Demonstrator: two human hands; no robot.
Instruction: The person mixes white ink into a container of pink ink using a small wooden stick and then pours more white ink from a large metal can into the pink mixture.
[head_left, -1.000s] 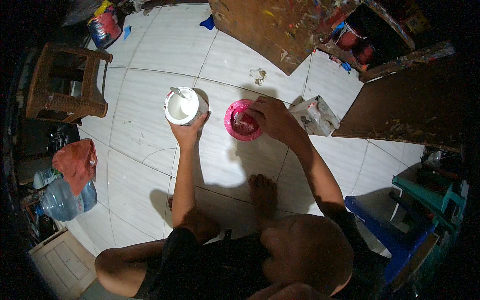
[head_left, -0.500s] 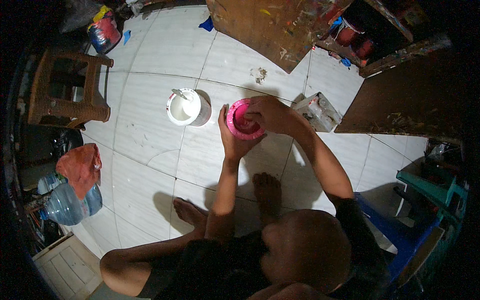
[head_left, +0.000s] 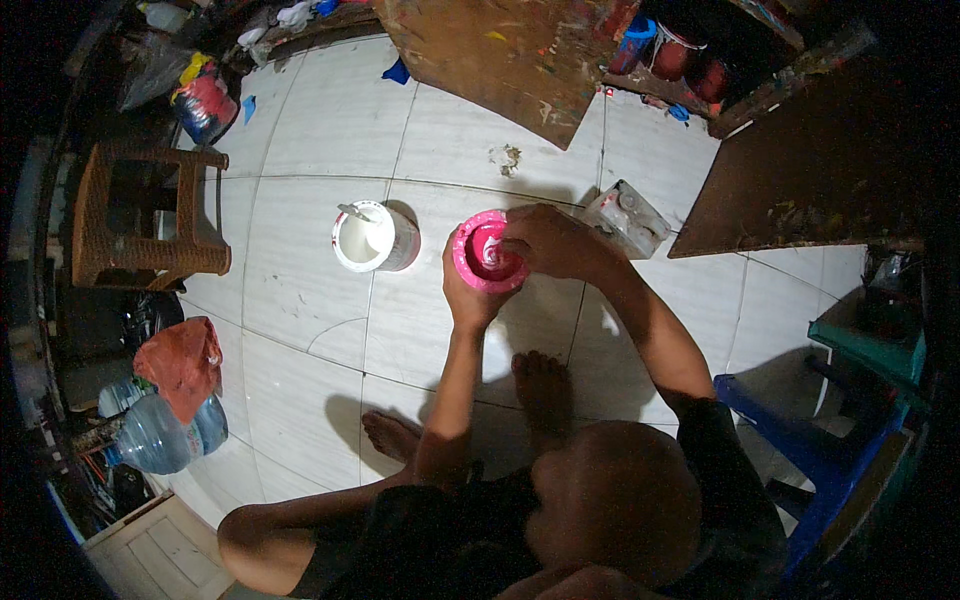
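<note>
My left hand [head_left: 470, 302] is wrapped round a pink-rimmed tub [head_left: 462, 262], gripping it above the tiled floor. Deep pink paint shows inside, with a white streak [head_left: 493, 252] in it. Over the tub's right rim my right hand [head_left: 560, 243] is closed, its bent fingertips at the opening. Whatever these fingers hold, if anything, is hidden. To the left stands a white bucket [head_left: 403, 246] with white paint in it. A spatula-like tool [head_left: 352, 211] leans on its rim.
A clear box [head_left: 632, 215] of small items lies right of my hands. A brown stool [head_left: 150, 265] stands left, above a large water bottle [head_left: 165, 440] and red bag [head_left: 182, 370]. Paint-stained boards [head_left: 520, 70] lie ahead. Blue and green plastic furniture [head_left: 830, 440] is at right.
My right fingers have drawn back from inside the tub toward its right rim. The white streak in the pink paint shows more plainly. My view has shifted slightly.
</note>
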